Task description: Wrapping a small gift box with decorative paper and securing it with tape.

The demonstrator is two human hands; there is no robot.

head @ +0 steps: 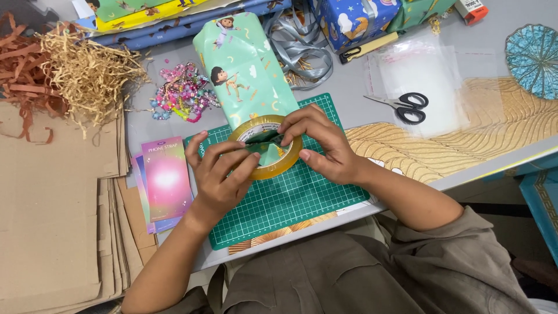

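Note:
Both my hands hold a roll of clear tape (289,163) above a green cutting mat (285,200). My left hand (218,177) grips the roll's left side, with fingers reaching over its middle. My right hand (322,145) pinches the roll's right rim, fingertips inside the ring. Just beyond the roll lies a box wrapped in mint-green cartoon paper (244,67), its near end right behind the tape.
Black-handled scissors (404,106) lie on a clear plastic bag (421,87) to the right. Pink cards (165,180) sit left of the mat, coloured beads (183,93) beyond them. Shredded paper (75,70) and stacked cardboard (52,221) fill the left. Grey ribbon (302,49) and wrapped boxes (354,17) lie behind.

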